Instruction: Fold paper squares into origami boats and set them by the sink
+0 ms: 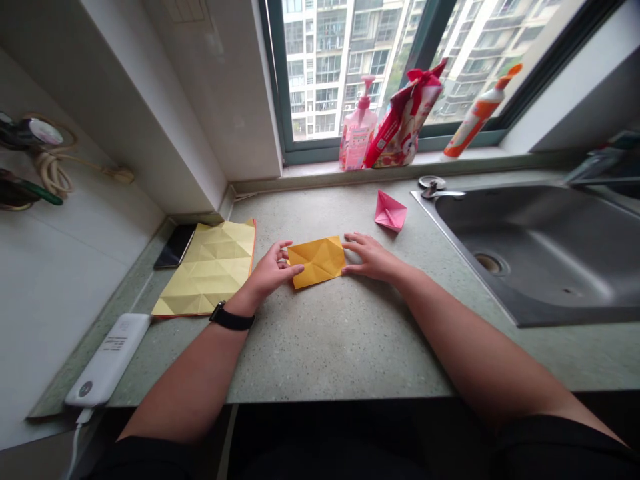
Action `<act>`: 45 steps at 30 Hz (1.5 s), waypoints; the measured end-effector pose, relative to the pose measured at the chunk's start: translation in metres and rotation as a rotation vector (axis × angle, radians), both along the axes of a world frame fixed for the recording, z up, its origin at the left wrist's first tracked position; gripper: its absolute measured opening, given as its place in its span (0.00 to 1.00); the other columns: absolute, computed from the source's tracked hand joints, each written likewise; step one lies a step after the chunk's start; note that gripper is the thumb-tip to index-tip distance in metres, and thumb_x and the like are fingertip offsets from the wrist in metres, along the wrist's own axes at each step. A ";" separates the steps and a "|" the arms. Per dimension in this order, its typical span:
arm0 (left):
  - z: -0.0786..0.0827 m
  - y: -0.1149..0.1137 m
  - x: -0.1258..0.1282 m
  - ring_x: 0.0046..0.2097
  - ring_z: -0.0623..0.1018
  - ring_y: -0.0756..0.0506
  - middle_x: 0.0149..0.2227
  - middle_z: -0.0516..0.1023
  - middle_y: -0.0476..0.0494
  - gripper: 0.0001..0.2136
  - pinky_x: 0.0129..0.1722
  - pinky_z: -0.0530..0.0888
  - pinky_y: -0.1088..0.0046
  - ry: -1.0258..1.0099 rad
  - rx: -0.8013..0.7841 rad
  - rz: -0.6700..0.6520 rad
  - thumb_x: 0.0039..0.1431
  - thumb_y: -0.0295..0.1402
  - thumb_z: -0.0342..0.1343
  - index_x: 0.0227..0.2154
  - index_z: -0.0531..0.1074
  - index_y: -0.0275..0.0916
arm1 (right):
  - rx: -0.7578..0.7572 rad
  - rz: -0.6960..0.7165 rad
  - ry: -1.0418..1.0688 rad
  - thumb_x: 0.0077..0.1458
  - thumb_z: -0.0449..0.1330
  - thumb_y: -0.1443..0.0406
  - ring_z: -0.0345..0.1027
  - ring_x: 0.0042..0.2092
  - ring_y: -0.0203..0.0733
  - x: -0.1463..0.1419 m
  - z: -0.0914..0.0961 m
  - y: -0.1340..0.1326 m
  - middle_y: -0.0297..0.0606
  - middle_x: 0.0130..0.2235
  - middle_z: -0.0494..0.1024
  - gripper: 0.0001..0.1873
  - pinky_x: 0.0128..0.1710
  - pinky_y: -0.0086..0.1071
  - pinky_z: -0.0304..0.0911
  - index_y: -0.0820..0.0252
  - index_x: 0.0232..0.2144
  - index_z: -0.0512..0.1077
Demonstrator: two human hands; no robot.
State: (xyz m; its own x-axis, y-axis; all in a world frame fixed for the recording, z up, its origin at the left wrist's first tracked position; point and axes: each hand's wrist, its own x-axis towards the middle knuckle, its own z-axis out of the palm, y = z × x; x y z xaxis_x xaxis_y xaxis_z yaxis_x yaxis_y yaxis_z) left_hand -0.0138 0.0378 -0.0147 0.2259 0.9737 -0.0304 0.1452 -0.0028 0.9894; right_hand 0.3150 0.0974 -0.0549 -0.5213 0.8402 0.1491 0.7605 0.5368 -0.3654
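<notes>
A folded orange paper (317, 261) lies on the speckled grey countertop (340, 333) between my hands. My left hand (270, 272), with a black watch on its wrist, pinches the paper's left edge between thumb and fingers. My right hand (369, 257) rests at the paper's right edge, fingers stretched out and pressing on it. A creased yellow sheet (213, 267) lies flat to the left. A small folded pink paper shape (390, 212) sits behind my right hand.
A steel sink (540, 253) fills the right side. On the window sill stand a pink pump bottle (358, 130), a red bag (407, 120) and an orange-capped bottle (477, 115). A black phone (175, 245) and a white power bank (109, 360) lie at left.
</notes>
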 end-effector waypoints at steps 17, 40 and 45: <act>0.020 -0.027 0.010 0.47 0.83 0.43 0.44 0.82 0.43 0.07 0.50 0.81 0.63 0.558 0.861 -0.028 0.73 0.28 0.57 0.47 0.78 0.44 | 0.269 0.048 0.255 0.62 0.71 0.54 0.54 0.76 0.68 -0.036 0.035 -0.033 0.50 0.73 0.67 0.49 0.75 0.65 0.55 0.47 0.78 0.56; 0.010 -0.026 0.013 0.52 0.79 0.37 0.49 0.80 0.39 0.02 0.56 0.79 0.55 0.771 0.661 -0.283 0.65 0.30 0.63 0.40 0.78 0.42 | 0.144 0.266 0.177 0.60 0.62 0.69 0.77 0.45 0.50 -0.041 0.030 -0.032 0.39 0.40 0.84 0.08 0.50 0.44 0.72 0.52 0.39 0.79; 0.010 -0.024 0.016 0.48 0.80 0.39 0.46 0.81 0.40 0.06 0.54 0.79 0.57 0.753 0.662 -0.291 0.67 0.31 0.62 0.32 0.79 0.41 | 0.151 0.188 0.225 0.60 0.61 0.69 0.78 0.46 0.50 -0.042 0.031 -0.033 0.42 0.44 0.85 0.12 0.49 0.43 0.72 0.53 0.45 0.77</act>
